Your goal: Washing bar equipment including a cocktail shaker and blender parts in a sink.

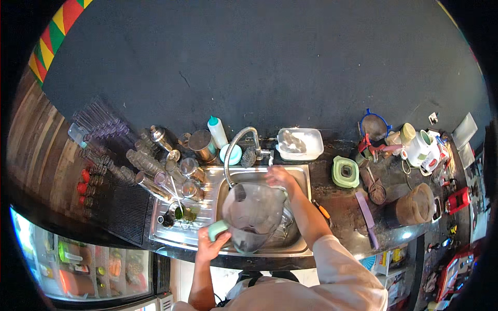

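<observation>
A large clear jug (pixel 254 212) with a pale green handle is held tilted over the sink (pixel 303 243). My left hand (pixel 210 243) is closed around that handle at the jug's near left side. By the jug's far right rim is my right hand (pixel 280 177), just below the tap's base. Its fingers are blurred, so whether they hold anything does not show. The curved metal tap (pixel 234 145) arches over the far left of the basin, its spout end close to the jug. Part of the basin is hidden behind the jug.
Glasses and metal cups (pixel 189 168) crowd the drainboard (pixel 207 199) at left. Behind the sink stand a squeeze bottle (pixel 218 132) and a white tub (pixel 300 144). Right, the counter holds a green container (pixel 345 172), a purple strip (pixel 367 220) and a brown-stained container (pixel 412 205).
</observation>
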Demonstrator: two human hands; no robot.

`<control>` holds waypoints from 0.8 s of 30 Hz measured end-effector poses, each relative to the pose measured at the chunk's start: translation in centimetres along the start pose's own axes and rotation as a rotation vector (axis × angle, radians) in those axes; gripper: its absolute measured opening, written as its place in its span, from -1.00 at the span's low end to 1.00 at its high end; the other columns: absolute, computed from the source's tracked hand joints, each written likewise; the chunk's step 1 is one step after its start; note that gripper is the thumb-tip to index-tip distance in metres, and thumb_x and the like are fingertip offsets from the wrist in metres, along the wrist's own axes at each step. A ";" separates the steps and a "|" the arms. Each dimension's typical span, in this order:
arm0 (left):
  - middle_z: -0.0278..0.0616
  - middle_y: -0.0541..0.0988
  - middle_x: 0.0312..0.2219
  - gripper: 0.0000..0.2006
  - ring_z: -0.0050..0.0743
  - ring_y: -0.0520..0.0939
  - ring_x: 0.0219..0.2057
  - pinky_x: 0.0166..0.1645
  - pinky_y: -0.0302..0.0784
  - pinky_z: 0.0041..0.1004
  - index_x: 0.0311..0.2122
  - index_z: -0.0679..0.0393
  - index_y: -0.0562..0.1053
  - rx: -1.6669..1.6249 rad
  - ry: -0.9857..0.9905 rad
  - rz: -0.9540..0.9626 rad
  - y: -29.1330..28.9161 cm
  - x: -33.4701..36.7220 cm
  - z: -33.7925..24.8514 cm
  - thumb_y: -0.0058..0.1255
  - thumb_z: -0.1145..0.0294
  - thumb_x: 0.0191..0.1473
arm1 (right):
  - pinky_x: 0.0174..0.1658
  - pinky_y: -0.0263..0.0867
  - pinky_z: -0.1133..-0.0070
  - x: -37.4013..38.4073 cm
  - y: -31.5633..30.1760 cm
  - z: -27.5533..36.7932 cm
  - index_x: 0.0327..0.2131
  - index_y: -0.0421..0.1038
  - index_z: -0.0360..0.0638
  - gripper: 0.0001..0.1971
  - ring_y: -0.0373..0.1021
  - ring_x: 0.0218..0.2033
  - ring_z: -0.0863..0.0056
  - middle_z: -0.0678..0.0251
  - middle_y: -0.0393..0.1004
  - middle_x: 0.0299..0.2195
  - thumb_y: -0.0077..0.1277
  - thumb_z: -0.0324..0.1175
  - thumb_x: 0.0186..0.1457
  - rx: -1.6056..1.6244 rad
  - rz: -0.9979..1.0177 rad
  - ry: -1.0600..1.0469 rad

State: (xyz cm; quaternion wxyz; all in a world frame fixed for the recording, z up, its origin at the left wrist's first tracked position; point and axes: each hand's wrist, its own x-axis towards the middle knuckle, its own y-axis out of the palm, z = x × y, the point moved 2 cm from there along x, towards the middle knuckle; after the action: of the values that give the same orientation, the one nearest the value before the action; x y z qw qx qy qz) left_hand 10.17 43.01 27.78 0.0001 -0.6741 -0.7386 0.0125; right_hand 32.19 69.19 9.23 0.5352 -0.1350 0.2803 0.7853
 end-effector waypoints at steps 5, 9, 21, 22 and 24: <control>-0.49 0.30 -0.77 -0.86 -0.82 0.19 -0.74 -0.66 0.02 -0.69 -0.62 0.22 0.39 -0.056 0.030 -0.179 -2.2 -2.2 -0.2 0.09 0.47 -0.16 | -0.57 0.34 0.55 -2.8 5.8 9.9 -0.07 0.03 -0.06 -0.51 0.36 -0.54 0.41 0.10 0.38 -0.44 -0.28 -0.60 -0.17 0.167 -0.049 -0.710; -0.48 0.33 -0.77 -0.89 -0.80 0.23 -0.75 -0.67 0.05 -0.68 -0.60 0.23 0.42 -0.048 0.039 -0.181 -0.5 -2.0 -0.2 0.08 0.47 -0.15 | -0.46 0.34 0.42 -2.2 -1.6 14.3 -0.06 0.05 0.04 -0.46 0.36 -0.46 0.33 0.17 0.39 -0.36 -0.15 -0.56 -0.21 -0.093 -0.282 -0.698; -0.46 0.37 -0.75 -0.93 -0.81 0.27 -0.73 -0.64 0.11 -0.70 -0.55 0.27 0.45 -0.037 0.019 -0.182 4.0 -1.2 0.3 0.05 0.51 -0.14 | -0.08 0.19 0.49 0.8 -8.1 14.3 -0.04 0.12 0.03 -0.46 0.26 -0.09 0.18 0.14 0.35 -0.17 -0.15 -0.54 -0.21 -0.522 -0.296 -0.861; -0.46 0.37 -0.74 -0.94 -0.82 0.28 -0.72 -0.63 0.11 -0.70 -0.54 0.27 0.45 -0.052 -0.010 -0.195 4.3 -1.2 0.4 0.04 0.52 -0.13 | -0.09 0.20 0.51 1.1 -8.2 14.1 -0.10 0.20 0.04 -0.48 0.27 -0.11 0.15 0.12 0.36 -0.18 -0.26 -0.64 -0.22 -0.462 -0.353 -0.935; -0.46 0.38 -0.73 -0.94 -0.82 0.28 -0.70 -0.62 0.12 -0.70 -0.53 0.28 0.45 -0.042 -0.018 -0.182 5.4 -0.3 0.5 0.04 0.52 -0.12 | -0.09 0.19 0.49 2.1 -10.1 13.7 -0.11 0.23 0.05 -0.50 0.27 -0.11 0.15 0.12 0.36 -0.18 -0.26 -0.61 -0.22 -0.580 -0.338 -0.864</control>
State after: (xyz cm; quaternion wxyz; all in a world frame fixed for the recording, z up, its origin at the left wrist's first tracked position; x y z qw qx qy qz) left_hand 15.59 43.19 27.21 -0.0195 -0.6040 -0.7968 0.0029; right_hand 41.80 81.58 16.22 0.6611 0.0147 -0.2184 0.7176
